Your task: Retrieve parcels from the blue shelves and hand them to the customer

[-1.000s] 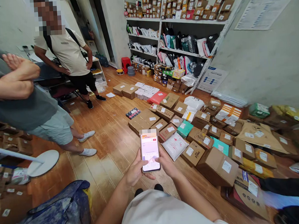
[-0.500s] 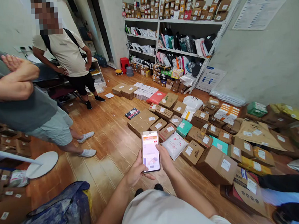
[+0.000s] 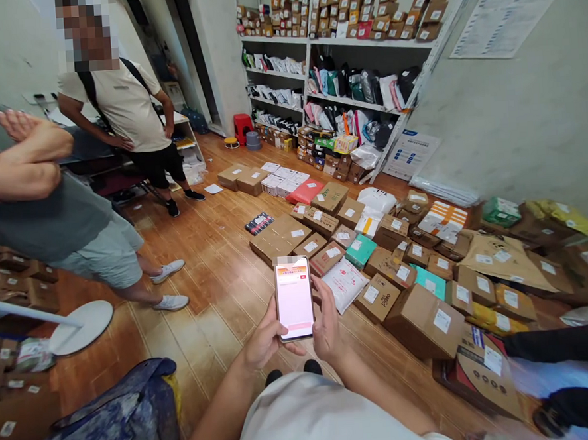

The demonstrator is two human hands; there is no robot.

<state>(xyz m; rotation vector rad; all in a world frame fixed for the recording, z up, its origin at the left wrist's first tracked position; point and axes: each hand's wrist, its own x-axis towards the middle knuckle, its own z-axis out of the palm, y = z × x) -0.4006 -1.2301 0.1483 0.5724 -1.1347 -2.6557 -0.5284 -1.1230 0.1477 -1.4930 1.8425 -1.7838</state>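
Left hand curls around the left edge of a lit phone, held upright at chest height. Right hand grips the right edge, thumb laid along it. Beyond, labelled parcels cover the wooden floor. Two bystanders stand left. Stocked shelves line the far wall.

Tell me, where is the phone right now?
The phone sits low in the middle of the head view, held between the left hand and right hand, above the wooden floor.
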